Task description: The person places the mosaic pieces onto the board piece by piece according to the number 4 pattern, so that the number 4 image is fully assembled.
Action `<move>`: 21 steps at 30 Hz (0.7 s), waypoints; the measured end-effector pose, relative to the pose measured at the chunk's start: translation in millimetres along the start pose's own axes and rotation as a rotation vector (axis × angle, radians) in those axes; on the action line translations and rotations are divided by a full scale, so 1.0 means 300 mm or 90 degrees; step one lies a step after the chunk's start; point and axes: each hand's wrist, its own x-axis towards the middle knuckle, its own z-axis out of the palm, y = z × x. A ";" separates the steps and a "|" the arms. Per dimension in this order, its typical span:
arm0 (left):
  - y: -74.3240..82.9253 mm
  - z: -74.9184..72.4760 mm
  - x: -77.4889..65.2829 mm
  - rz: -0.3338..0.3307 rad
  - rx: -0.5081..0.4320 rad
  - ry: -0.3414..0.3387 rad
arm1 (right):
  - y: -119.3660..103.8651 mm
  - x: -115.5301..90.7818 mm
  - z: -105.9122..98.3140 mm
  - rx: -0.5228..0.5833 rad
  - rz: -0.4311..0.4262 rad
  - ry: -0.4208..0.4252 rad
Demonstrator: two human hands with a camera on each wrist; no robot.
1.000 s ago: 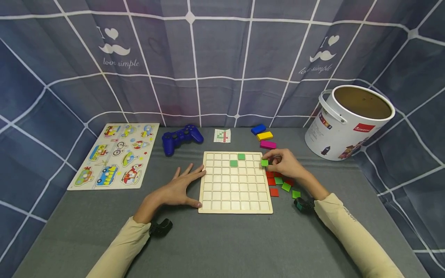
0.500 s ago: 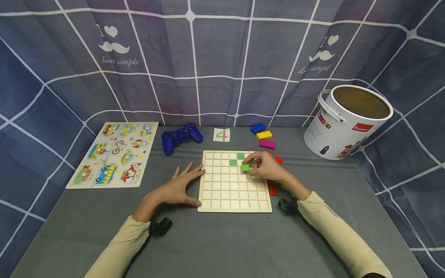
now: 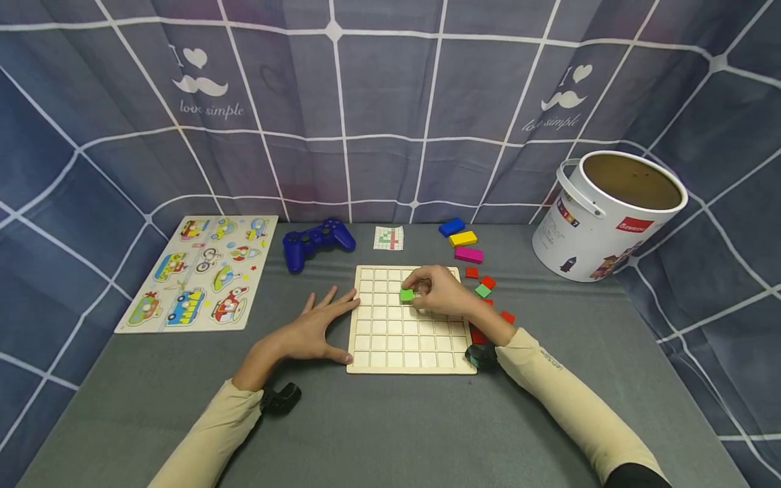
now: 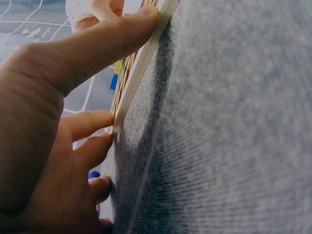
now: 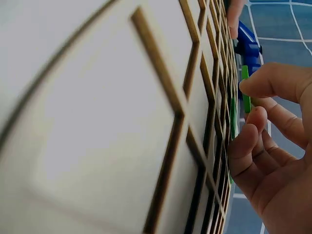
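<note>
A wooden grid board (image 3: 395,359) lies flat in the middle of the table in the head view. Spread along its left edge is my left hand (image 3: 310,332), its fingertips touching the upper side and the thumb at the lower left corner. My right hand (image 3: 442,291) pinches a green square tile (image 3: 406,295) over the upper middle of the board. In the right wrist view this green tile (image 5: 245,90) stands on edge between thumb and fingers, close over the grid. Another green tile (image 5: 233,117) sits in the board below; the head view hides it behind the hand.
Loose red tiles (image 3: 472,272) and a green tile (image 3: 483,291) lie right of the board, partly under the right forearm. Behind are a game controller (image 3: 317,242), a patterned card (image 3: 388,238) and coloured blocks (image 3: 468,255). A picture puzzle (image 3: 201,278) lies left, a white bucket (image 3: 601,230) stands right.
My right hand has carried the green tile leftward from the board's right edge to over its upper middle. The left hand has stayed at the left edge.
</note>
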 end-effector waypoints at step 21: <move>0.000 0.001 -0.001 -0.004 0.002 -0.004 | -0.048 0.077 0.037 -0.131 -0.005 -0.054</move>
